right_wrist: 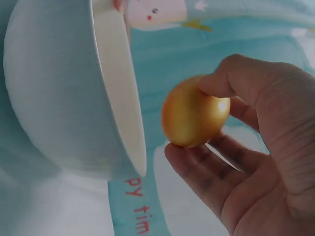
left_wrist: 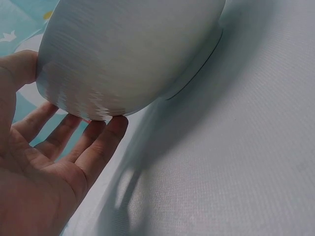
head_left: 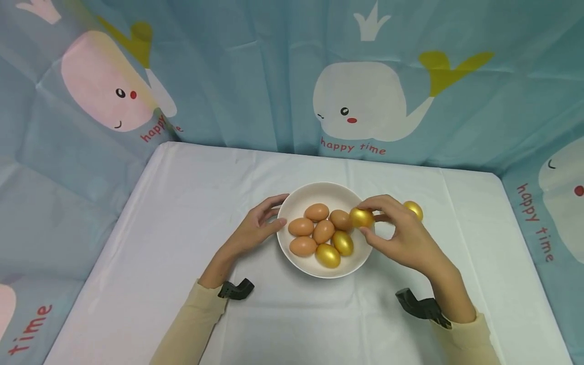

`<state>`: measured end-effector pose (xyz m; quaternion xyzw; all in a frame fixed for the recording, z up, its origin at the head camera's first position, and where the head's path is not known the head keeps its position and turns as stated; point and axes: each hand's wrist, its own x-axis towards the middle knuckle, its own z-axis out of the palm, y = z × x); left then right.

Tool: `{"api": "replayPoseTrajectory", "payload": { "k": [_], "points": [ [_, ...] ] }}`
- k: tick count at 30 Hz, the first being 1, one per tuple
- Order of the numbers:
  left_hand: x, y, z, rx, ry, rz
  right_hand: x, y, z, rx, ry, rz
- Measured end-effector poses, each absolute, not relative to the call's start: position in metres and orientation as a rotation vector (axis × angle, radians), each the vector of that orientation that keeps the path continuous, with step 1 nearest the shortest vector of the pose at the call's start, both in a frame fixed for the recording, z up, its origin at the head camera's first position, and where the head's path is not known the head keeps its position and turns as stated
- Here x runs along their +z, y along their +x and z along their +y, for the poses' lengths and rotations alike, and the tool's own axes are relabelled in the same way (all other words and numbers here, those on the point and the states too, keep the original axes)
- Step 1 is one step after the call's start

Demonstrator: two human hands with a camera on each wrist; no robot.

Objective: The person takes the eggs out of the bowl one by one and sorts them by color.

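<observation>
A white bowl (head_left: 325, 274) stands on the table with several brown eggs (head_left: 300, 226) and two golden eggs (head_left: 328, 255) in it. My left hand (head_left: 250, 230) holds the bowl's left side, the thumb at the rim and the fingers against the outer wall, as the left wrist view also shows. Over the bowl's right rim, my right hand (head_left: 401, 235) pinches another golden egg (right_wrist: 192, 112) between thumb and fingers. In the right wrist view this egg is beside the rim, above the table. A further golden egg (head_left: 414, 210) lies behind the right hand, partly hidden by it.
A white cloth covers the table (head_left: 196, 203). Blue curtains (head_left: 255, 76) with whale prints stand along its back and sides. Each wrist carries a dark strap mount (head_left: 422, 306).
</observation>
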<state>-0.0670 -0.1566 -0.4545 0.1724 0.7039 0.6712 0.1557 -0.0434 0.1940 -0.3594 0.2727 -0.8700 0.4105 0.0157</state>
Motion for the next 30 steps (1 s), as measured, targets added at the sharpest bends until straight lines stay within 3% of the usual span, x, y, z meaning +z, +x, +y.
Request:
{"api": "replayPoseTrajectory", "payload": {
  "k": [30],
  "points": [
    [-0.456,-0.07,-0.157,1.915,0.492,2.016,-0.387,-0.044,0.277,1.347,0.327,-2.478]
  ]
}}
